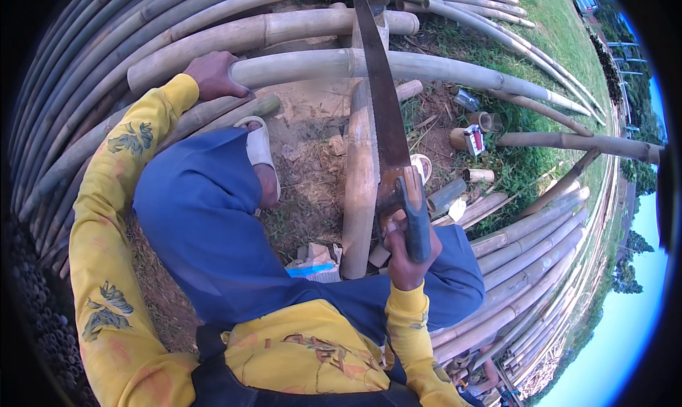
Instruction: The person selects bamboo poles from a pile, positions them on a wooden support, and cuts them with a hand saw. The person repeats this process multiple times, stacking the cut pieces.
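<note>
My right hand [408, 254] is closed round the dark handle of a handsaw [386, 98]. Its long brown blade points away from me and crosses a pale bamboo pole [455, 69]; whether the teeth touch the pole, I cannot tell. On the left, my left hand [213, 75] grips the near-left end of that same pole, thumb over it. Beneath the pole, a thick bamboo length [361, 186] runs toward me between my legs. A thicker bamboo pole [298, 27] lies just beyond, parallel to the one I hold.
Stacked bamboo poles [92, 59] fill the left side, and more poles [526, 265] lie at the right. Short bamboo offcuts [447, 197] and a red-and-white packet [474, 140] sit among grass. A paper scrap with blue [316, 265] lies between my legs. Another person [483, 378] is partly visible lower right.
</note>
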Motion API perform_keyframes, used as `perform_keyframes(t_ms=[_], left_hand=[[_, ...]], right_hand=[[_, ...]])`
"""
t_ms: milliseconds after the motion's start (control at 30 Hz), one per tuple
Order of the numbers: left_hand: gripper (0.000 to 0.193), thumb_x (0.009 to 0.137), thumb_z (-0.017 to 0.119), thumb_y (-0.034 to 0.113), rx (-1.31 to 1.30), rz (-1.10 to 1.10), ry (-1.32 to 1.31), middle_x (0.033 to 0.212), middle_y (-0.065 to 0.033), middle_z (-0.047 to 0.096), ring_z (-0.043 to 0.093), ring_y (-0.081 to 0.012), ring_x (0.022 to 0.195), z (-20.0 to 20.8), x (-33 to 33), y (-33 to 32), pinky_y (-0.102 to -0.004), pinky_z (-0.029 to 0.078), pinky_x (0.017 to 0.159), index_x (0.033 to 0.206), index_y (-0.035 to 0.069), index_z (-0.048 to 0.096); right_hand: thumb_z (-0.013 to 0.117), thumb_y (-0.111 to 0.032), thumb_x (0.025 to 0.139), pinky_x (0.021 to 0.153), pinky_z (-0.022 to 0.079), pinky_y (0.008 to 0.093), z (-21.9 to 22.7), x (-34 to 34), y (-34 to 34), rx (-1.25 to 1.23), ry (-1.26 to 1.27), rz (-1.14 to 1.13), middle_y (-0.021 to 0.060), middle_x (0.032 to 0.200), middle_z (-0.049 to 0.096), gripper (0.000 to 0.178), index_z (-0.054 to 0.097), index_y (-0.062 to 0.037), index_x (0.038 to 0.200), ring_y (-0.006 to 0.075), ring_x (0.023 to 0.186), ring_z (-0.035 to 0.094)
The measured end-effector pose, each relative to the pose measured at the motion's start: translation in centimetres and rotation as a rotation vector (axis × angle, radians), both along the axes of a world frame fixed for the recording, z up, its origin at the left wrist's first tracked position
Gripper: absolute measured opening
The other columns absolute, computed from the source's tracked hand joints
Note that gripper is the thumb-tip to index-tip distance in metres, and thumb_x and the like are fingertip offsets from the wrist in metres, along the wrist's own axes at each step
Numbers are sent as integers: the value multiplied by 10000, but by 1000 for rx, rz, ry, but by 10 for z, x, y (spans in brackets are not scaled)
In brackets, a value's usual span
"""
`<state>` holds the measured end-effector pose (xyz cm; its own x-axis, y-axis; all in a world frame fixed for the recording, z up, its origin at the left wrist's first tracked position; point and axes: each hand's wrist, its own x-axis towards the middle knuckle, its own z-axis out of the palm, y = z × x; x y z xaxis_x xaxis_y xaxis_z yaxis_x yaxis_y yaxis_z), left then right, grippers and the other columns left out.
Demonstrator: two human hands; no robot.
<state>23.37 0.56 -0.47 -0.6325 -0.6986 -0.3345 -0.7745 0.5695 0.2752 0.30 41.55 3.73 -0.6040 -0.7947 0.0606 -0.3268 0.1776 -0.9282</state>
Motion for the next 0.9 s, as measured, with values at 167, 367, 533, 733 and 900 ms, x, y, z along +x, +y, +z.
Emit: perform_keyframes(t_ms=[167, 367, 533, 733, 900], left_hand=[[471, 668, 799, 379, -437, -228, 19, 907, -222, 702, 685, -412, 859, 5, -1, -18, -487, 546, 795, 955, 42, 639], [489, 624, 798, 322, -149, -184, 50, 884, -220, 713, 686, -417, 861, -7, 1, -21, -492, 541, 815, 1005, 36, 686], [551, 634, 813, 344, 24, -161, 22, 949, -239, 718, 680, -416, 903, -5, -8, -30, -478, 528, 861, 1066, 19, 708], [562, 656, 814, 402, -94, -138, -63, 960, -207, 722, 692, -391, 927, -6, -9, -21, -477, 537, 847, 1054, 28, 681], [554, 714, 793, 452, -395, -16, 8, 983, -180, 716, 701, -372, 945, -35, 0, 2, -478, 553, 835, 1044, 45, 613]], right_hand=[[664, 73, 872, 538, 461, 221, -3, 2, -8, -3, 22, -11, 17, 746, 592, 149, 630, 50, 1015, 75, 606, 573], [671, 73, 861, 558, 468, 220, -14, -3, -3, -9, 9, 27, 18, 764, 601, 181, 640, 54, 1039, 76, 613, 577], [660, 90, 848, 592, 481, 229, -23, -7, -13, -14, 79, 79, 41, 836, 624, 208, 638, 64, 1053, 77, 654, 583], [718, 19, 835, 708, 507, 295, -38, -2, -18, 20, -53, 18, 91, 828, 663, 218, 658, 39, 1043, 181, 736, 644], [722, 11, 823, 693, 513, 293, -34, 6, -9, 87, -132, -24, 84, 811, 674, 202, 668, 30, 1017, 167, 698, 642]])
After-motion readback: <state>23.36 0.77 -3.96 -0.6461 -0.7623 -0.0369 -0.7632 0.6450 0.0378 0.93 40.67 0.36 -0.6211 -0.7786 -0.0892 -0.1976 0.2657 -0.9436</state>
